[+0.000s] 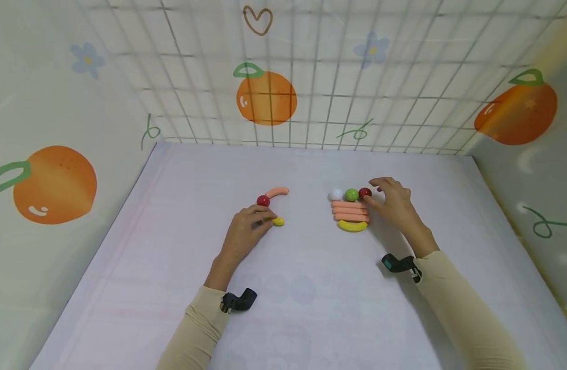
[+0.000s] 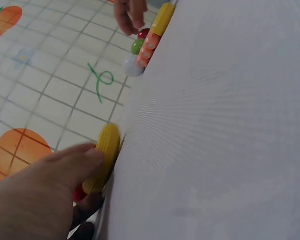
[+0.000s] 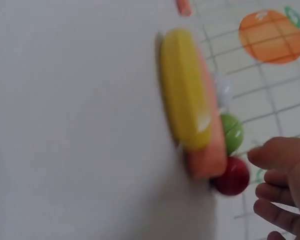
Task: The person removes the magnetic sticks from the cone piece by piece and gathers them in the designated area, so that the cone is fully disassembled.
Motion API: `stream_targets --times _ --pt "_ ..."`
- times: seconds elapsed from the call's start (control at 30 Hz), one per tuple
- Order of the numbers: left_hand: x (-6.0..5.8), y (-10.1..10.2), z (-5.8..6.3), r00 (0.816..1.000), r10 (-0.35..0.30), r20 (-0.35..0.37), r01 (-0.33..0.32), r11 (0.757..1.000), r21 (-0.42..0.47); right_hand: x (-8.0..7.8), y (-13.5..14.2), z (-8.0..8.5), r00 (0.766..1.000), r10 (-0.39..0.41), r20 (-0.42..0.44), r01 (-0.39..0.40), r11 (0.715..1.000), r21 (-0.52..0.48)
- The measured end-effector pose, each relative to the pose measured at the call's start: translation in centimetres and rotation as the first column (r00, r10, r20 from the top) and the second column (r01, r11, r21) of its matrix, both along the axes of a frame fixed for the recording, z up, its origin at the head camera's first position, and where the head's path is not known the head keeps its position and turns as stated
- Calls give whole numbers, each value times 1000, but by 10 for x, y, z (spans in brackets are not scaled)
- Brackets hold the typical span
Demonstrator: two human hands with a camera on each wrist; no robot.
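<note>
My left hand is low over the table and pinches a yellow toy corn cob between thumb and fingers; most of the cob is hidden in the head view. Just beyond those fingers are a red ball and a curved pink toy sausage. On the right, my right hand has thumb and fingers spread beside a dark red ball, with a gap showing in the right wrist view. That ball ends a row with a green ball and a white ball.
Several straight pink sausages lie side by side below the row of balls, and a yellow toy banana lies along their near side. A pale cloth covers the table. Printed fabric walls rise at the back and both sides.
</note>
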State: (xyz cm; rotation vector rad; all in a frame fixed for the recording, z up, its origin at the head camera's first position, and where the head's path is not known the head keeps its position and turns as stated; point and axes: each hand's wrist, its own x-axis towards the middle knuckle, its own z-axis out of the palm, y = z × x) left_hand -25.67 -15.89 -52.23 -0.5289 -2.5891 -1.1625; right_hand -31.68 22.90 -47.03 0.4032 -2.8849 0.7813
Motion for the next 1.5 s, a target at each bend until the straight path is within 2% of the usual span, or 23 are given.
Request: stream_targets --times 0.1,0.2,0.27,0.37,0.47,0.6,0.7,0.77,0.93,1.3,1.5 --pt "1 3 1 995 -94 25 93 995 23 16 -8 8 992 34 -122 -41 998 -53" --pt "1 4 3 990 -142 -15 143 986 83 28 -20 15 970 111 -215 -133 987 -91" --pt "1 5 4 992 -97 -74 105 987 118 35 -29 17 957 160 -242 -188 977 -100" --pt "1 5 5 991 27 -128 -13 994 112 44 -41 17 947 212 -242 -245 962 -117" --pt "1 5 3 989 109 -102 -106 994 36 49 -52 13 937 253 -241 -291 947 -139" --pt "0 5 -1 993 111 -33 -113 993 -46 51 -67 6 921 297 -253 -344 924 -169" --pt "0 4 -2 994 106 -10 -107 992 -73 54 -80 4 917 316 -243 -356 923 -146" --pt "0 4 -2 995 104 -7 -105 992 -75 55 -90 2 916 327 -233 -357 929 -97" --pt "1 5 -1 996 88 -1 -87 994 -59 56 -114 -3 900 372 -225 -381 925 4" --pt "0 3 -3 997 72 -14 -73 996 -43 52 -155 -6 911 399 -105 -379 910 166" --pt "0 3 -2 998 59 -24 -60 998 -36 47 -164 -12 910 403 -95 -372 898 237"
